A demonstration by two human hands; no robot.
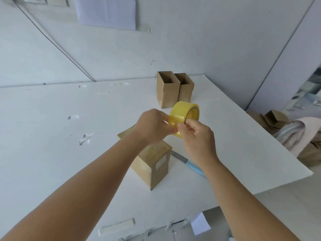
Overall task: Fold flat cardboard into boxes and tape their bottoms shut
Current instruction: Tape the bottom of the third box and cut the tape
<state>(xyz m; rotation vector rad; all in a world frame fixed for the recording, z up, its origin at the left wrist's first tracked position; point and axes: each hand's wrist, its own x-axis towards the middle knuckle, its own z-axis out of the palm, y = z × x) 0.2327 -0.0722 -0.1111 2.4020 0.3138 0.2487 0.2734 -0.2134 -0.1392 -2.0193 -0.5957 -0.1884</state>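
A closed cardboard box (152,164) stands near the front of the white desk (52,136), its taped end up, partly hidden under the left forearm. Just right of it a blue-handled knife (188,163) lies flat on the desk. Above the box, both hands hold a yellow roll of tape (185,113) in the air: the left hand (152,126) pinches the roll's near edge with curled fingers, and the right hand (198,134) grips it from the side. Farther back, two open boxes (174,89) stand upright, touching side by side.
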